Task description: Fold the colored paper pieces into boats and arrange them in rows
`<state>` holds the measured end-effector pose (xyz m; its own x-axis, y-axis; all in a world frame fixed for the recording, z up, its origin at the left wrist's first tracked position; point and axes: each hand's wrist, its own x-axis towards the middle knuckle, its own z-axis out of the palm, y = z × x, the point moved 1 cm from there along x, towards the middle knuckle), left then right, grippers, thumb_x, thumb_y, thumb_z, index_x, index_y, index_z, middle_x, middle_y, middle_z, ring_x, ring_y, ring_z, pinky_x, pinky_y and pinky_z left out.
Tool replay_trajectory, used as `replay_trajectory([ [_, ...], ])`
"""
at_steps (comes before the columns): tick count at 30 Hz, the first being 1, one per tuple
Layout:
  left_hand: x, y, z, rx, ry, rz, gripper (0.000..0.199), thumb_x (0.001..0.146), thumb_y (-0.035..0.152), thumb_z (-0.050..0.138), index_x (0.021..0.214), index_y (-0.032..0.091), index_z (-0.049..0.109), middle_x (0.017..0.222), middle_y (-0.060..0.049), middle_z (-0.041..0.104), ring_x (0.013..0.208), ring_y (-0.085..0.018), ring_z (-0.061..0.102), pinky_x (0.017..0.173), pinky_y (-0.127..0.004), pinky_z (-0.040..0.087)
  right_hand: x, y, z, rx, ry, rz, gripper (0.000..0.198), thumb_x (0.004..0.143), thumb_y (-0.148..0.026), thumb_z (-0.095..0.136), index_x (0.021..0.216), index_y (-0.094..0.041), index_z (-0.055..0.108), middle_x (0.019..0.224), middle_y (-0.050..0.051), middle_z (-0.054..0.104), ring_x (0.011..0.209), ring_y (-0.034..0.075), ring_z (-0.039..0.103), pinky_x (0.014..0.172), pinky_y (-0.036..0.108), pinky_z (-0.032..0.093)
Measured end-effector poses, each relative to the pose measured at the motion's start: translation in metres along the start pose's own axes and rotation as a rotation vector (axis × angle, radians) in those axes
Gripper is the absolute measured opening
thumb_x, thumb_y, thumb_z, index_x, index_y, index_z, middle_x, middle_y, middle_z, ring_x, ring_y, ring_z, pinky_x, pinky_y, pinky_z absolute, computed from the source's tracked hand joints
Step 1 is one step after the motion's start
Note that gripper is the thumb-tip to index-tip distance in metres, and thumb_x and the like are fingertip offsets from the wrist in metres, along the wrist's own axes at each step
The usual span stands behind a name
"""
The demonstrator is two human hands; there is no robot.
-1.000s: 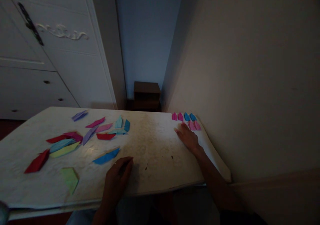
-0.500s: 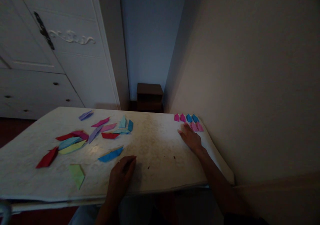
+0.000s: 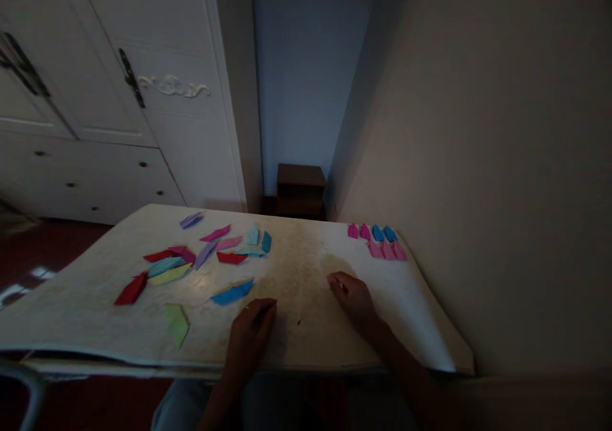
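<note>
My left hand [image 3: 252,329] rests near the table's front edge with fingers curled against the thumb; nothing shows in it. Just beyond it lies a blue folded paper boat [image 3: 233,292]. My right hand [image 3: 352,298] is over the middle-right of the table, fingers bent in towards the thumb, with no paper visible in them. At the far right corner, small paper boats stand close together: magenta ones [image 3: 352,231] and blue ones [image 3: 377,233] in the back row, three pink ones [image 3: 387,250] in front.
Flattened paper boats lie scattered on the table's left side, among them a red one [image 3: 132,289], a light green one [image 3: 177,324] and a purple one [image 3: 192,220]. A wall [image 3: 502,195] borders the table's right. Behind are a white wardrobe [image 3: 186,144] and a brown cabinet [image 3: 301,175].
My right hand has drawn back from the far right group towards me and the middle. A third pink boat now shows in the front row. The view has turned slightly left.
</note>
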<state>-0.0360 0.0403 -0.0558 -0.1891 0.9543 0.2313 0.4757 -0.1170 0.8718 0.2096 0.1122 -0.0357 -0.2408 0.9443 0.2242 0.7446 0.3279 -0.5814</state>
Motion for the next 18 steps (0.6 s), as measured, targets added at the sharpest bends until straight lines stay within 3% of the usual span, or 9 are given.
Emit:
replay_trajectory([
  [3, -0.004, 0.006, -0.001, -0.052, -0.004, -0.019, 0.024, 0.083, 0.039, 0.056, 0.088, 0.020, 0.071, 0.088, -0.006, 0.073, 0.083, -0.021, 0.068, 0.077, -0.033, 0.055, -0.008, -0.020, 0.015, 0.096, -0.053, 0.027, 0.052, 0.096, -0.052, 0.033, 0.066, -0.019, 0.059, 0.057, -0.001, 0.056, 0.053, 0.013, 0.051, 0.055, 0.022, 0.039],
  [9, -0.010, 0.009, -0.023, -0.171, -0.011, -0.069, 0.022, 0.084, 0.037, 0.057, 0.084, 0.020, 0.071, 0.085, -0.006, 0.073, 0.080, -0.020, 0.068, 0.073, -0.030, 0.054, -0.027, -0.050, 0.046, 0.131, -0.142, -0.006, 0.055, 0.094, -0.058, 0.035, 0.058, -0.020, 0.051, 0.052, -0.002, 0.052, 0.051, 0.013, 0.049, 0.052, 0.023, 0.034],
  [14, 0.012, -0.011, -0.088, -0.234, 0.211, -0.102, 0.027, 0.081, 0.041, 0.060, 0.088, 0.017, 0.068, 0.074, -0.004, 0.070, 0.068, -0.017, 0.066, 0.066, -0.029, 0.053, -0.034, -0.057, 0.056, 0.038, -0.110, -0.054, 0.057, 0.092, -0.062, 0.034, 0.057, -0.020, 0.052, 0.055, 0.001, 0.057, 0.053, 0.016, 0.052, 0.055, 0.025, 0.035],
  [18, 0.045, -0.037, -0.155, -0.098, 0.425, -0.135, 0.028, 0.078, 0.041, 0.058, 0.087, 0.016, 0.066, 0.083, -0.005, 0.070, 0.070, -0.017, 0.064, 0.065, -0.028, 0.051, -0.033, -0.056, 0.054, 0.051, -0.113, -0.012, 0.059, 0.088, -0.067, 0.034, 0.057, -0.021, 0.053, 0.056, 0.002, 0.059, 0.053, 0.017, 0.054, 0.055, 0.026, 0.037],
])
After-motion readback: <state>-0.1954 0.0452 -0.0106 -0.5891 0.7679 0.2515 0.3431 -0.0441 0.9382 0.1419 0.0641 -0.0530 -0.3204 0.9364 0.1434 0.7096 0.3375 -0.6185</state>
